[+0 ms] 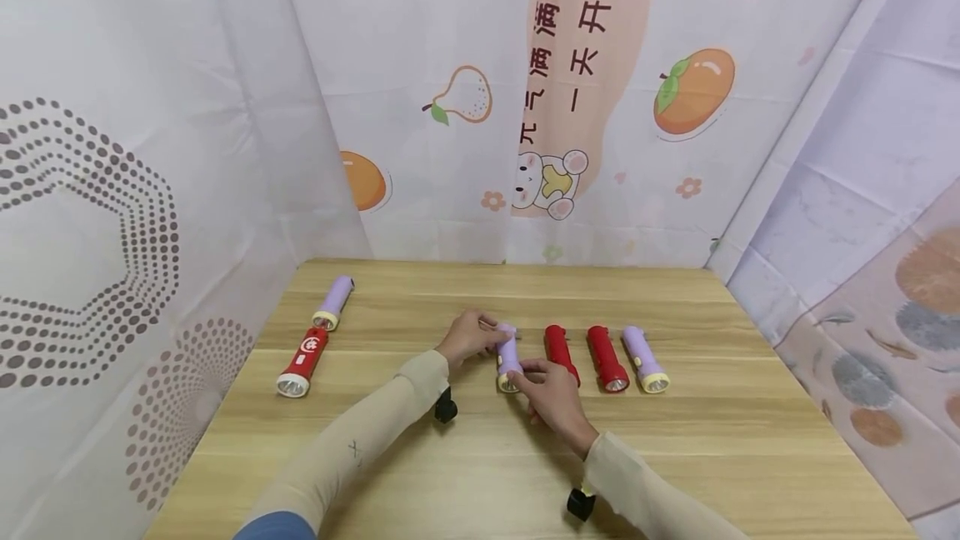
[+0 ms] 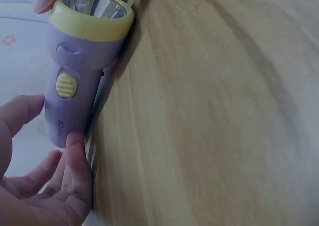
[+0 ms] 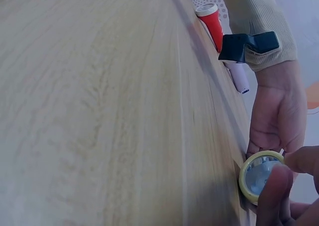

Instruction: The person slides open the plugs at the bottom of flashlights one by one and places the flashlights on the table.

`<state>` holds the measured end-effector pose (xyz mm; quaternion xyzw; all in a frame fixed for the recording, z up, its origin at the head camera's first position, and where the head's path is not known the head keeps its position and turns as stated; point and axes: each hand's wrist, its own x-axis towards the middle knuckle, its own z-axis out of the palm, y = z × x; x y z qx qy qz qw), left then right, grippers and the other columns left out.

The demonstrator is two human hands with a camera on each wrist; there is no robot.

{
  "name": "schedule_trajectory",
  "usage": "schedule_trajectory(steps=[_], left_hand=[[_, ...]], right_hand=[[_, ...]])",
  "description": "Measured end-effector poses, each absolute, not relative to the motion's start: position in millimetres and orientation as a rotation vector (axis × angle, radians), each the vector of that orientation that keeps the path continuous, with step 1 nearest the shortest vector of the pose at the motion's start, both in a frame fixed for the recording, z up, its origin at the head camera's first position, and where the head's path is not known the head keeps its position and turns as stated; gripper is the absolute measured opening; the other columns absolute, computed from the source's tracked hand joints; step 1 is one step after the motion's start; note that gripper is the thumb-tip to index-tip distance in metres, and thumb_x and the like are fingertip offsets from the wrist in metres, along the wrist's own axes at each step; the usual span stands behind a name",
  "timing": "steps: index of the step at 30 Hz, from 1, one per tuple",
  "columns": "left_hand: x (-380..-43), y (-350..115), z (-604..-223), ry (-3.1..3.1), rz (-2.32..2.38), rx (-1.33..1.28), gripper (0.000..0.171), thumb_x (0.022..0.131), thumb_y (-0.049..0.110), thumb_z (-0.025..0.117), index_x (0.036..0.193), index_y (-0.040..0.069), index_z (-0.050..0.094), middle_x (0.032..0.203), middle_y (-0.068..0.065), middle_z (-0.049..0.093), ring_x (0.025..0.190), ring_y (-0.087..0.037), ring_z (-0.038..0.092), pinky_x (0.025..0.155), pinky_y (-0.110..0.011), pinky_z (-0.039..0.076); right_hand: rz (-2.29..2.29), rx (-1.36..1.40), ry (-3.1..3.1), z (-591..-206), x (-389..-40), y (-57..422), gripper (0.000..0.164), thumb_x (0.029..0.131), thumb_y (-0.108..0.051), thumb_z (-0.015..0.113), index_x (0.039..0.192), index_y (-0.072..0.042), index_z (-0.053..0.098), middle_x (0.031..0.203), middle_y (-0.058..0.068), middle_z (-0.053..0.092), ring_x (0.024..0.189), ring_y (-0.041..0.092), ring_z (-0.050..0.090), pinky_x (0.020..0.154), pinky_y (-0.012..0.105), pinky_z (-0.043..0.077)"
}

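A purple flashlight (image 1: 507,361) with a pale yellow head lies on the wooden table between both hands, its lens facing the person. At its tail end, the left hand (image 1: 468,338) pinches the body between thumb and finger; the left wrist view shows fingertips on either side of the purple barrel (image 2: 75,101), below a yellow switch (image 2: 66,85). My right hand (image 1: 557,400) grips the head end from the right. In the right wrist view its thumb and finger rest at the yellow rim around the lens (image 3: 260,176).
Right of the hands, two red flashlights (image 1: 609,359) and a purple flashlight (image 1: 645,359) lie side by side. Toward the left edge, another purple flashlight (image 1: 335,300) lies end to end with a red, white-headed one (image 1: 303,361). Printed curtains (image 1: 420,190) hang around the table.
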<state>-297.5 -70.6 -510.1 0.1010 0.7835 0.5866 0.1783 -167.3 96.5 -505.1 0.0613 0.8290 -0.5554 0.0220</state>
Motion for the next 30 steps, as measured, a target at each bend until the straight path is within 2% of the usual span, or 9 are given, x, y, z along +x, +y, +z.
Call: schedule_trajectory(steps=[4,7,10,14,18,21,25,30], left_hand=[[-295.0,-74.7,-509.4,2.196,1.668,0.311,0.046,0.089,0.021,0.084,0.121,-0.002,0.061,0.097,-0.01,0.072,0.074,-0.021,0.068,0.063,-0.032,0.058],[-293.1,-78.9,-507.6,2.188,1.678,0.337,0.046,0.089,0.02,0.083,0.121,-0.002,0.059,0.099,-0.011,0.071,0.076,-0.023,0.069,0.063,-0.033,0.058],[-290.6,-85.9,-506.6,2.219,1.659,0.373,0.042,0.091,0.022,0.082,0.119,-0.001,0.06,0.101,-0.011,0.069,0.078,-0.025,0.069,0.064,-0.033,0.058],[-284.5,-97.3,-505.5,2.283,1.604,0.436,0.032,0.093,0.024,0.079,0.113,0.004,0.064,0.099,-0.011,0.067,0.081,-0.029,0.068,0.064,-0.037,0.058],[-277.1,-108.9,-502.1,2.339,1.559,0.519,0.023,0.097,0.025,0.075,0.109,0.009,0.066,0.099,-0.007,0.067,0.083,-0.031,0.069,0.065,-0.041,0.059],[-272.5,-118.0,-500.0,2.403,1.528,0.587,0.019,0.099,0.028,0.072,0.108,0.012,0.068,0.1,-0.001,0.068,0.087,-0.025,0.067,0.072,-0.038,0.058],[-265.9,-131.0,-496.8,2.457,1.509,0.653,0.021,0.1,0.033,0.069,0.109,0.014,0.07,0.101,0.004,0.069,0.093,-0.015,0.063,0.081,-0.033,0.054],[-255.4,-145.7,-492.9,2.446,1.534,0.702,0.017,0.102,0.029,0.068,0.108,0.013,0.071,0.099,0.003,0.069,0.089,-0.015,0.062,0.077,-0.031,0.055]], right_hand=[[-1.761,0.175,2.558,-503.5,-167.0,95.8,0.042,0.095,-0.029,0.077,0.125,-0.003,0.067,0.083,0.012,0.074,0.044,0.014,0.053,0.041,0.027,0.047],[-1.785,0.178,2.57,-501.7,-167.3,95.0,0.037,0.094,-0.028,0.078,0.124,-0.008,0.068,0.077,0.014,0.071,0.044,0.017,0.053,0.04,0.026,0.045],[-1.81,0.138,2.611,-500.3,-166.9,94.5,0.032,0.094,-0.026,0.078,0.12,-0.009,0.069,0.091,0.016,0.068,0.046,0.019,0.054,0.041,0.026,0.043],[-1.823,0.101,2.666,-497.6,-164.6,92.8,0.026,0.093,-0.025,0.079,0.114,-0.012,0.071,0.107,0.012,0.059,0.05,0.017,0.054,0.042,0.025,0.042],[-1.825,0.079,2.667,-493.8,-162.1,89.4,0.023,0.092,-0.024,0.079,0.112,-0.015,0.072,0.09,0.008,0.061,0.054,0.013,0.049,0.044,0.023,0.039],[-1.836,0.034,2.647,-492.2,-161.2,86.8,0.023,0.092,-0.025,0.079,0.111,-0.014,0.071,0.084,0.006,0.063,0.058,0.012,0.046,0.046,0.022,0.037],[-1.864,-0.059,2.594,-492.1,-160.1,82.1,0.024,0.092,-0.022,0.079,0.111,-0.01,0.071,0.096,0.005,0.068,0.062,0.012,0.05,0.048,0.022,0.039],[-1.821,-0.177,2.562,-493.3,-158.5,75.9,0.025,0.094,-0.019,0.078,0.113,-0.005,0.07,0.101,0.005,0.067,0.061,0.01,0.05,0.049,0.021,0.04]])
